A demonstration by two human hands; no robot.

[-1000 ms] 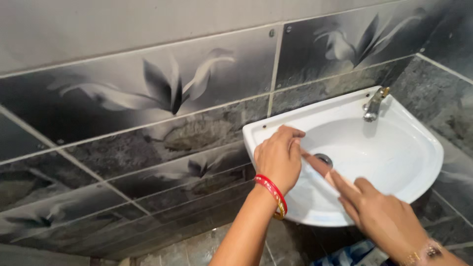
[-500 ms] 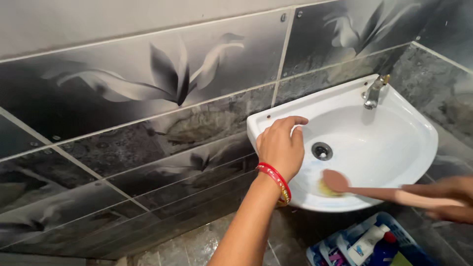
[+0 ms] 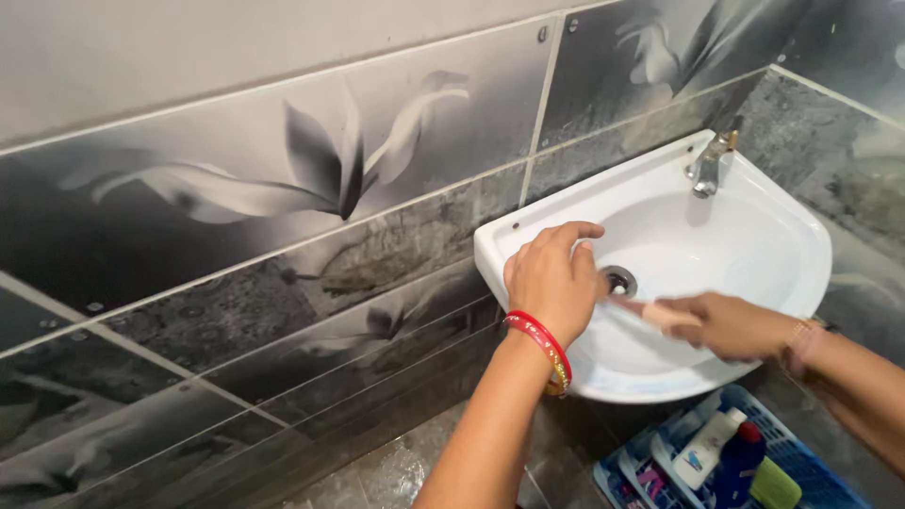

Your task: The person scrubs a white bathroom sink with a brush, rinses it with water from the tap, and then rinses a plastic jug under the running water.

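Note:
A small white corner sink (image 3: 787,221) hangs on a tiled wall. My left hand (image 3: 551,278), with a red bangle on the wrist, rests on the sink's left rim. My right hand (image 3: 731,325) holds a pinkish brush handle (image 3: 650,311) inside the basin. The brush head points left, toward the drain (image 3: 617,280), and lies partly hidden behind my left hand. A metal tap (image 3: 707,165) stands on the far rim.
Grey tiles with a flower pattern (image 3: 349,160) cover the wall left of the sink. Below the sink at the lower right stands a blue plastic basket (image 3: 801,452) with a white bottle (image 3: 702,448), a dark blue bottle and a green item.
My right hand has moved back left into the basin, bringing the brush from the sink's front edge to near the drain. My left hand stays on the rim.

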